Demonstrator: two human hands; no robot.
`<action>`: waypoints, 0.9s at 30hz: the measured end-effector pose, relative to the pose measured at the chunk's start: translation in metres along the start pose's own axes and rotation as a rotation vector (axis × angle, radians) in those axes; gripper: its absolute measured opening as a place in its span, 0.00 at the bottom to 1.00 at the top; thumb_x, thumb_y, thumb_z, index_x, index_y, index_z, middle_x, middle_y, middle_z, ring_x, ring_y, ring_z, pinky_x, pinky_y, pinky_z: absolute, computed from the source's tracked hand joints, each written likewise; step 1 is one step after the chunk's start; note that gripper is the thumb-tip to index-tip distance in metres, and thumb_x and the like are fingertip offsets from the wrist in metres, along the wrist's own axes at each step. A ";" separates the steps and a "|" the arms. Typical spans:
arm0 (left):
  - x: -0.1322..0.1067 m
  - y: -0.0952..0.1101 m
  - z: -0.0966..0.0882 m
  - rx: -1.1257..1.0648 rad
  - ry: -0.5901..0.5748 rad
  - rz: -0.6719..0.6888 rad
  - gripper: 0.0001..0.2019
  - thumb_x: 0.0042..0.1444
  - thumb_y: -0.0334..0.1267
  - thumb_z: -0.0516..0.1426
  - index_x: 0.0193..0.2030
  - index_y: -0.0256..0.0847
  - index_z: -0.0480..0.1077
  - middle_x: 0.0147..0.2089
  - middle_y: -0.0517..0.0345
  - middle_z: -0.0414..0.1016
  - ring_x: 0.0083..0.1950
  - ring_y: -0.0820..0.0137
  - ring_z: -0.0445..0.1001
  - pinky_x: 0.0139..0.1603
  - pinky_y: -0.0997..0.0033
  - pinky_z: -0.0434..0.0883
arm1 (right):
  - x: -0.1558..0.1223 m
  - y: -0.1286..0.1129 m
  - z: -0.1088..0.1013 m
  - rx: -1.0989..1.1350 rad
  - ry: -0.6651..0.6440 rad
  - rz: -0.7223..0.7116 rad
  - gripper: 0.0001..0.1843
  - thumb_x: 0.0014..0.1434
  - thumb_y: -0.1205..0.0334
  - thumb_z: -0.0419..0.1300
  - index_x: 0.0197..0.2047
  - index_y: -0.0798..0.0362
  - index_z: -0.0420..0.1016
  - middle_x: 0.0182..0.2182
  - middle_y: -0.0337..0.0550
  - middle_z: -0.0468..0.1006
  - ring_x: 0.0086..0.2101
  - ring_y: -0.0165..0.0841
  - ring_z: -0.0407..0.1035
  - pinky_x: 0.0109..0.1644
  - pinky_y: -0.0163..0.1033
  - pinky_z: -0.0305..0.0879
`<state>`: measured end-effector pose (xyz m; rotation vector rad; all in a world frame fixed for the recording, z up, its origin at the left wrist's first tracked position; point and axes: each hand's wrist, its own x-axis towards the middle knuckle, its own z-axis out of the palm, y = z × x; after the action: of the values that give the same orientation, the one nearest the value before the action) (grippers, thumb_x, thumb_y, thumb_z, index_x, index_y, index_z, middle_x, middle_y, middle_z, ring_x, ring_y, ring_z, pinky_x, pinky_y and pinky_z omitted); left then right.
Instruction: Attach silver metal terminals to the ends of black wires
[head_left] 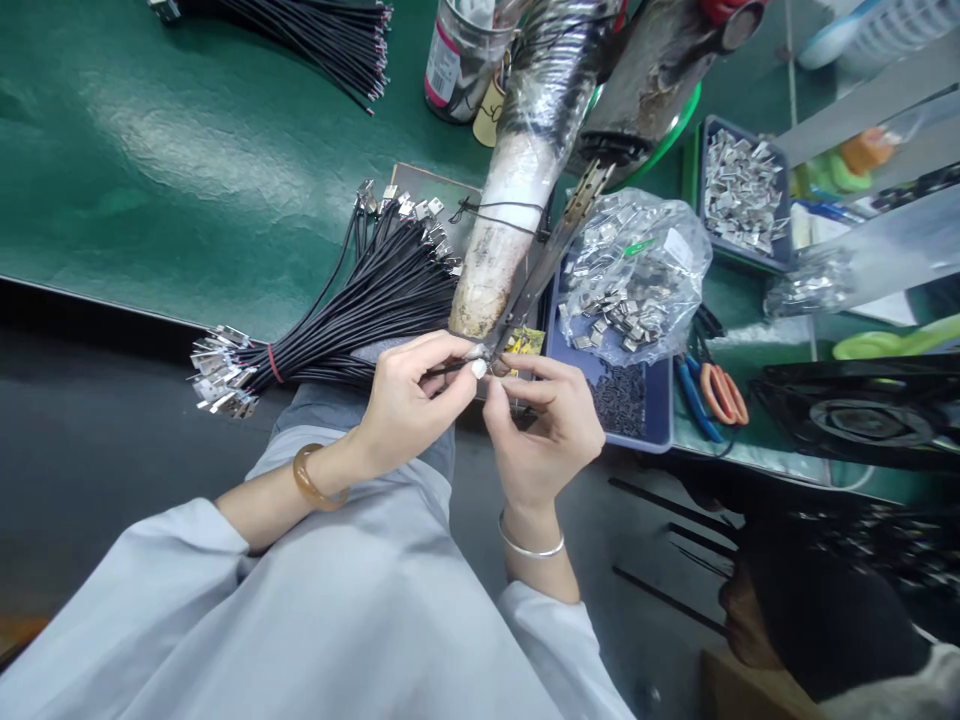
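Pinching a thin black wire (454, 369) at the near edge of the green mat (150, 180), both hands meet right at the centre. The left hand (409, 400), amber bangle on the wrist, closes finger and thumb on the wire. The right hand (547, 425), with its silver bangle, nips the wire's end just beside it, fingertips almost touching the left's. The wire's end sits under the metal tip of a plastic-wrapped tool (510, 220) that slants down from the far side. Left of the hands lies a tied bundle of black cables (360, 300) with metal ends. To the right are a bag of metal shells (634, 280), a blue tray (652, 425) and orange-handled scissors (716, 392).
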<state>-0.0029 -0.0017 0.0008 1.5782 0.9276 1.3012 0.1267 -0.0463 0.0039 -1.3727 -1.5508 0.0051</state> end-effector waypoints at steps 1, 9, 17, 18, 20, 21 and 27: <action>-0.001 0.000 0.000 0.004 -0.008 -0.016 0.06 0.57 0.25 0.57 0.34 0.35 0.74 0.32 0.58 0.78 0.30 0.78 0.73 0.25 0.82 0.64 | -0.001 0.000 0.000 -0.018 -0.007 -0.025 0.10 0.58 0.73 0.66 0.34 0.49 0.73 0.35 0.38 0.82 0.40 0.32 0.79 0.44 0.40 0.78; -0.003 0.002 -0.005 0.082 -0.115 -0.028 0.05 0.55 0.25 0.57 0.33 0.36 0.74 0.28 0.61 0.75 0.26 0.79 0.68 0.23 0.82 0.60 | -0.010 0.000 -0.016 0.081 -0.028 0.044 0.04 0.65 0.68 0.60 0.39 0.50 0.72 0.35 0.40 0.84 0.27 0.29 0.78 0.27 0.35 0.73; -0.002 -0.004 -0.023 0.134 -0.385 0.085 0.05 0.57 0.27 0.58 0.36 0.36 0.76 0.28 0.61 0.77 0.25 0.79 0.67 0.27 0.80 0.63 | 0.017 0.036 -0.064 -0.373 -0.047 0.359 0.15 0.60 0.50 0.63 0.28 0.51 0.74 0.20 0.37 0.71 0.19 0.28 0.61 0.25 0.38 0.57; -0.002 -0.005 -0.024 0.136 -0.372 0.078 0.04 0.58 0.28 0.59 0.37 0.36 0.77 0.29 0.61 0.78 0.25 0.78 0.68 0.28 0.80 0.65 | 0.022 0.045 -0.067 -0.381 -0.148 0.399 0.16 0.58 0.48 0.63 0.27 0.51 0.74 0.20 0.38 0.73 0.20 0.29 0.60 0.27 0.39 0.57; -0.002 -0.008 -0.024 0.123 -0.353 0.079 0.04 0.60 0.31 0.60 0.38 0.37 0.77 0.30 0.60 0.80 0.27 0.77 0.72 0.30 0.79 0.67 | 0.032 0.064 -0.068 -0.360 -0.267 0.480 0.16 0.54 0.47 0.63 0.28 0.52 0.76 0.22 0.39 0.74 0.20 0.28 0.58 0.28 0.39 0.56; -0.002 -0.009 -0.024 0.111 -0.350 0.092 0.05 0.61 0.32 0.60 0.39 0.37 0.78 0.31 0.59 0.81 0.29 0.75 0.74 0.32 0.78 0.69 | 0.037 0.072 -0.068 -0.344 -0.323 0.520 0.16 0.52 0.47 0.64 0.28 0.52 0.77 0.22 0.39 0.75 0.19 0.27 0.56 0.28 0.38 0.55; -0.002 -0.014 -0.018 0.130 -0.350 0.165 0.09 0.63 0.28 0.56 0.39 0.37 0.79 0.34 0.56 0.83 0.31 0.74 0.77 0.35 0.78 0.70 | 0.059 0.089 -0.066 -0.197 -0.644 0.560 0.13 0.46 0.50 0.63 0.25 0.53 0.76 0.22 0.38 0.75 0.19 0.26 0.57 0.27 0.36 0.53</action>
<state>-0.0216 0.0045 -0.0114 1.9421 0.6847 1.0410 0.2449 -0.0097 0.0221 -2.0588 -1.6381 0.7147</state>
